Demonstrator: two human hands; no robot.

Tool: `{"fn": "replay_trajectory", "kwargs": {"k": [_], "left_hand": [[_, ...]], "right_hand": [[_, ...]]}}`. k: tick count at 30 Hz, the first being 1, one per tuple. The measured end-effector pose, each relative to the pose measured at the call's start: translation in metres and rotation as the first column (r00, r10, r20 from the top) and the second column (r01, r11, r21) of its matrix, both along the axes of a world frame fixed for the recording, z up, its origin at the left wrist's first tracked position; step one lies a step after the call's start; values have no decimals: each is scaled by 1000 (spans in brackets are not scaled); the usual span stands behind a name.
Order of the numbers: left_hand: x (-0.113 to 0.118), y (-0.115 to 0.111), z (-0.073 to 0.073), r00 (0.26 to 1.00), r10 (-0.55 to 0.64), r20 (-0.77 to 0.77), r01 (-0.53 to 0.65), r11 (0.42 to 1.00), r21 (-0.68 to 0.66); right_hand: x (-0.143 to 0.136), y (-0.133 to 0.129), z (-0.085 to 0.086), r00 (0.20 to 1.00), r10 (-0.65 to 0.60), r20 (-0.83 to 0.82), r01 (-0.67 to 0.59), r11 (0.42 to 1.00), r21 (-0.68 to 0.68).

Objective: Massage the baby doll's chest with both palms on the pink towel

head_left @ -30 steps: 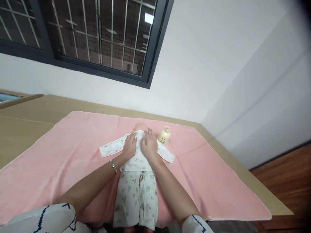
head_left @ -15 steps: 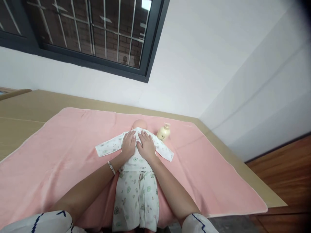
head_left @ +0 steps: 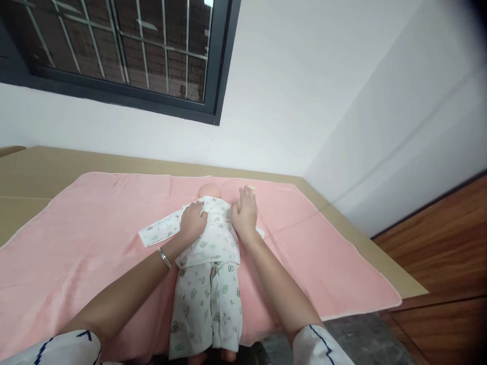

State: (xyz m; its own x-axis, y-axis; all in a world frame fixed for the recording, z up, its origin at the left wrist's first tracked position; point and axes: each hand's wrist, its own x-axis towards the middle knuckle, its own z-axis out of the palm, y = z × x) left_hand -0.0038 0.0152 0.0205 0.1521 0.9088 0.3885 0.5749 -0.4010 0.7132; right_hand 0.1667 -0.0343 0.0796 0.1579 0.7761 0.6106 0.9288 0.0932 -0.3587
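A bald baby doll (head_left: 213, 248) in a white printed top and trousers lies stretched out, head away from me. No face shows on its head (head_left: 209, 190). My left hand (head_left: 193, 221) rests on the doll's upper body at the left shoulder, fingers bent over the cloth and thumb apart. My right hand (head_left: 245, 213) is at the doll's right shoulder and sleeve, fingers extended. A cream pump bottle (head_left: 252, 189) stands behind that hand, mostly covered; whether they touch is unclear. The left sleeve (head_left: 160, 231) is spread outward.
A pink blanket (head_left: 304, 258) lies under the doll on a wooden tabletop (head_left: 407, 284). The white wall (head_left: 258, 137) rises at the back, below a barred window (head_left: 152, 56). Wooden panels (head_left: 449, 238) stand at the right.
My right hand has moved outward from the doll's middle to its right shoulder, in front of the bottle. My left hand has slid slightly outward, its fingers more bent. The view has shifted.
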Motion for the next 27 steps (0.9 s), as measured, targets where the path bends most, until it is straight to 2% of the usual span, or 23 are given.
{"fn": "replay_trajectory", "kwargs": {"k": [2, 3, 4, 7, 9, 11, 14, 18, 22, 24, 27], "left_hand": [[18, 3, 28, 982, -59, 177, 78, 992, -101], [30, 7, 44, 927, -108, 360, 188, 963, -194], [45, 11, 60, 818, -103, 565, 331, 889, -317], [88, 27, 97, 713, -108, 693, 523, 740, -423], [108, 36, 109, 645, -95, 758, 617, 650, -444], [118, 40, 112, 582, -58, 811, 681, 580, -447], [119, 39, 110, 504, 18, 864, 738, 511, -441], [105, 31, 105, 440, 113, 891, 775, 454, -440], [80, 16, 96, 328, 278, 903, 826, 380, -417], [63, 8, 90, 304, 317, 898, 832, 371, -412], [33, -2, 84, 286, 344, 894, 818, 399, -415]], "right_hand": [[25, 8, 17, 997, -78, -14, 78, 997, 8], [35, 12, 24, 997, -71, 16, 72, 997, -38], [43, 17, 29, 997, -54, 63, 60, 993, -99], [52, 27, 34, 979, -6, 202, 55, 970, -236], [51, 29, 33, 969, 4, 247, 60, 966, -252], [50, 30, 33, 963, 5, 269, 64, 966, -249], [51, 29, 35, 955, -3, 298, 80, 966, -247], [50, 31, 37, 942, -31, 335, 118, 962, -245], [42, 34, 37, 926, -47, 374, 148, 958, -244], [42, 34, 39, 921, -43, 388, 153, 955, -256], [44, 31, 44, 915, -27, 402, 148, 950, -273]]}}
